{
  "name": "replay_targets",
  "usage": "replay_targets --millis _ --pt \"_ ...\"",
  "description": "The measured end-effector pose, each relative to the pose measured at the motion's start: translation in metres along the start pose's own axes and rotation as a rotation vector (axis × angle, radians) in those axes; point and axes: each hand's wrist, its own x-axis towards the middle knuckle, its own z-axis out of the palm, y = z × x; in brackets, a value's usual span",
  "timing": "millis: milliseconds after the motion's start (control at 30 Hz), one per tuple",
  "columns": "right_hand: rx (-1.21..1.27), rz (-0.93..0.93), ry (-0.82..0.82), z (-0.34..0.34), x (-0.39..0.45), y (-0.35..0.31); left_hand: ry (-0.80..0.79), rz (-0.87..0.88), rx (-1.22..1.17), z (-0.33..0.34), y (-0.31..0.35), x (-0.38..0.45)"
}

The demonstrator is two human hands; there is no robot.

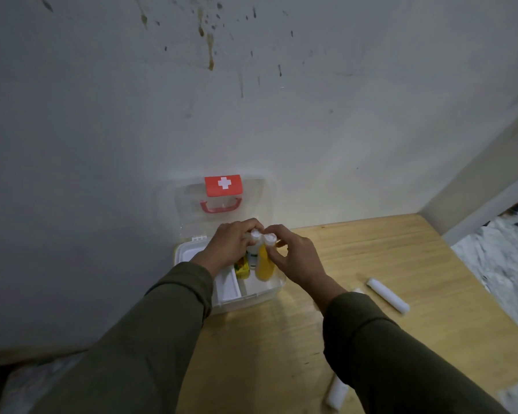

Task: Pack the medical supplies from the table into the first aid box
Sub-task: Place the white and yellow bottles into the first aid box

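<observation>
Both hands meet over the open first aid box (253, 297) in the head view. The left hand (231, 245) is curled, its fingers closed around the white cap of a white bottle (253, 255). The right hand (296, 258) pinches the cap of a yellow bottle (264, 265) between thumb and fingertips. The two bottles stand upright, side by side and touching, long axes vertical, their lower ends down inside the box. Just left of them in the same compartment sits a small yellow and green packet (242, 268); what it is cannot be told.

The box rests at the table's (371, 249) back left corner, against the wall, with its clear lid (254, 216) raised. The lid carries a red handle (221, 206) and a red label (223, 185) with a white cross. No other writing is legible; dark print on the white bottle is too small to read.

What the next move likely turns on is what remains outside. One white roll (388, 295) lies on the table to the right of the box, beyond the right wrist, its long axis running from back left to front right. A second white roll (337, 392) lies near the front edge, below the right forearm. Both lie on the right-hand side, so the right hand is the nearer one once the bottles are let go. A white end showing just behind the right wrist may be a third; I cannot tell.
</observation>
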Motion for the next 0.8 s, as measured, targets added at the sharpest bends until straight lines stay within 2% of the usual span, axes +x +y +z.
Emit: replay_targets --millis 533,800 --pt "-0.174 -0.024 -0.063 0.015 -0.007 0.011 -0.024 0.036 0.001 -0.003 -0.002 -0.004" --pt "-0.08 -0.008 -0.069 -0.002 -0.014 0.013 0.104 -0.005 -0.053 -0.01 0.004 -0.008"
